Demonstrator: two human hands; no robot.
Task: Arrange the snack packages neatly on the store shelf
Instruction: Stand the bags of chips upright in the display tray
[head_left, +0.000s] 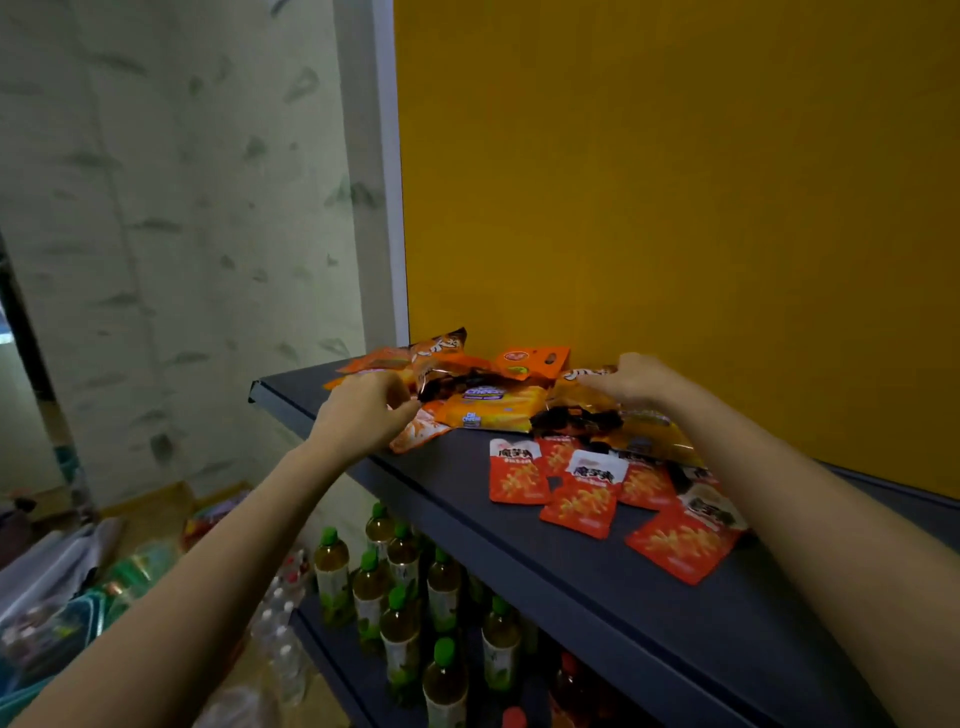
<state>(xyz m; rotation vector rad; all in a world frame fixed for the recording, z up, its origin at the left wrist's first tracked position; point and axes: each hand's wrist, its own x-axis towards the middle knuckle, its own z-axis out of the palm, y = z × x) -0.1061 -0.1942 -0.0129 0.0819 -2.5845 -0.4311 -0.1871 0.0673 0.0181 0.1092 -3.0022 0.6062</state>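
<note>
Orange packs (488, 405) lie heaped on the shelf (457, 483), back left. The left hand (363, 415) pinches one pack edge; the right hand (634, 382) curls over another. Judged light, crinkly, slippery: grip sealed edges, not the puffed middle.

Pile (493, 405) and sachets (582, 499) lying on the shelf (597, 597)
Sachets are lying before the pile, rightward; bottles (402, 629) are standing below.

Left hand (363, 410) grips snack packages (493, 405), right hand (631, 382) touches
</note>
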